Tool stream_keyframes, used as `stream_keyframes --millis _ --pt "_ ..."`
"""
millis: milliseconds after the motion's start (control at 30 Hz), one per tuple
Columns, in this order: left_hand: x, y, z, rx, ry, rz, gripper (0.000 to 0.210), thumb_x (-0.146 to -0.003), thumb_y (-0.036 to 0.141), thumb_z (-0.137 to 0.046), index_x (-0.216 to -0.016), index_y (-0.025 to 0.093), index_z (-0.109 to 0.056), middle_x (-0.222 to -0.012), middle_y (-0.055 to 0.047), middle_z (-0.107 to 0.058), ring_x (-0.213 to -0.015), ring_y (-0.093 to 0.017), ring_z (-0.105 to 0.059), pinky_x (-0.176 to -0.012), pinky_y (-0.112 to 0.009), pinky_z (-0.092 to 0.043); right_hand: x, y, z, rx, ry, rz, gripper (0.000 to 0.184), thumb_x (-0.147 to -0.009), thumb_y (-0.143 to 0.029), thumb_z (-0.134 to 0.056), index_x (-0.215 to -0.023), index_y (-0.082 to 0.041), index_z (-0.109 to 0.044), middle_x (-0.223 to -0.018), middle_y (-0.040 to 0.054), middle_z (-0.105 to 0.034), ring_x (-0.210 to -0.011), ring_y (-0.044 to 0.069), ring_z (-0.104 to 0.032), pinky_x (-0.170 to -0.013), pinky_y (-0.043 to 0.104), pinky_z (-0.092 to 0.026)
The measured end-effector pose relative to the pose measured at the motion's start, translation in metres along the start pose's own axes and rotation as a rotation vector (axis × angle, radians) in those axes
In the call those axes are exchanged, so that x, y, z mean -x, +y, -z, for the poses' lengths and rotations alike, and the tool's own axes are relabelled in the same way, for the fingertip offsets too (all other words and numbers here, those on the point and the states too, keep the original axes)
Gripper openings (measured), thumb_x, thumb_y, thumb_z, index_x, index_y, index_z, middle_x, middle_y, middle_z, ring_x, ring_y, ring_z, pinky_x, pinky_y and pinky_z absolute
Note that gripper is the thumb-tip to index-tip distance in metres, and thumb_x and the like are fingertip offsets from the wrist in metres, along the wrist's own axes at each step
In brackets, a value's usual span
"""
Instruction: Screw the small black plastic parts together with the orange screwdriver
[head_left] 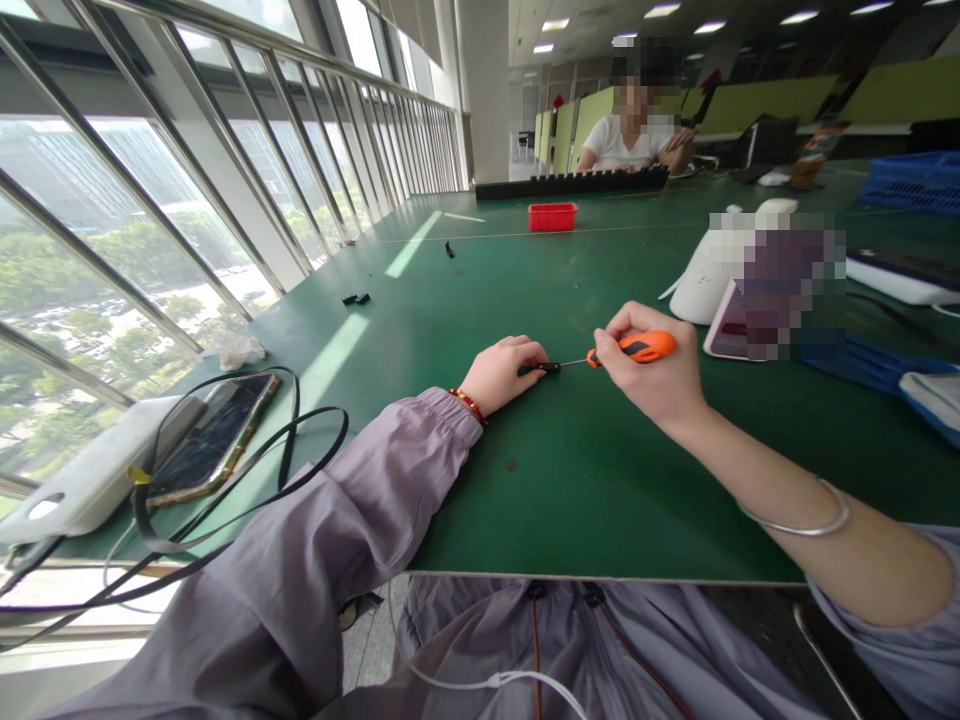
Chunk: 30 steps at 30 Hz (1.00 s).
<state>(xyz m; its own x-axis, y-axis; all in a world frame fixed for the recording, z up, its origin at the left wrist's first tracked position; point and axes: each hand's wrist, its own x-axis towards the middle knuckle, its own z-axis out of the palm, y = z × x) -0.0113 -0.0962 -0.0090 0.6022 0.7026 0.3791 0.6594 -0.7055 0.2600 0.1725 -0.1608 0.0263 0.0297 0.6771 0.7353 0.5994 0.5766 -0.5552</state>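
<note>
My right hand [656, 370] is closed around the orange and black handle of a screwdriver [651, 347]. Its thin shaft points left, and the tip meets the end of a small black part [550, 367]. My left hand [504, 372] pinches that part at its other end and rests low over the green table [570, 480]. The fingers cover much of the part, so its full shape is hidden. Farther back lie small black pieces [356, 299] and another black piece [449, 250].
A red bin [553, 217] stands before a long black rack [574, 184]; a person [634, 135] sits beyond. Phone [214, 438], white power bank [97, 470] and black cables [289, 430] lie left. Right are a propped phone [772, 300], white object [701, 275] and blue basket [911, 183].
</note>
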Motion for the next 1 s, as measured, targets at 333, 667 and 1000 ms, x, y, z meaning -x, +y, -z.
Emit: stream_keyframes --millis 333,667,1000 --pt "-0.0004 0.0005 0.0008 -0.023 -0.009 -0.005 0.012 -0.083 0.024 -0.055 -0.09 0.02 -0.064 -0.091 -0.002 -0.064 -0.089 -0.017 -0.058 -0.075 -0.027 -0.045 -0.0012 0.0008 -0.0007 0.003 0.004 -0.023 0.02 -0.073 -0.023 -0.061 -0.06 -0.023 -0.045 -0.056 -0.0031 -0.051 -0.049 0.012 -0.047 -0.051 0.028 -0.037" --pt "-0.0005 0.0005 0.0003 -0.034 -0.01 -0.013 0.012 -0.083 0.024 -0.055 -0.09 0.02 -0.064 -0.091 -0.002 -0.064 -0.089 -0.017 -0.058 -0.074 -0.027 -0.045 -0.0003 -0.0028 -0.0021 0.037 0.039 -0.076 0.015 -0.074 -0.032 -0.065 -0.077 -0.023 -0.053 -0.049 -0.0072 -0.044 -0.046 0.012 -0.045 -0.054 0.027 -0.038" --pt "-0.0002 0.0002 0.0005 -0.042 -0.019 -0.01 0.013 -0.083 0.025 -0.054 -0.091 0.02 -0.064 -0.092 -0.002 -0.064 -0.09 -0.017 -0.058 -0.074 -0.027 -0.045 0.0006 -0.0006 -0.0024 -0.013 0.067 0.025 0.029 -0.073 -0.026 -0.064 -0.099 -0.024 -0.052 -0.073 -0.0008 -0.057 -0.06 0.015 -0.055 -0.057 0.028 -0.045"
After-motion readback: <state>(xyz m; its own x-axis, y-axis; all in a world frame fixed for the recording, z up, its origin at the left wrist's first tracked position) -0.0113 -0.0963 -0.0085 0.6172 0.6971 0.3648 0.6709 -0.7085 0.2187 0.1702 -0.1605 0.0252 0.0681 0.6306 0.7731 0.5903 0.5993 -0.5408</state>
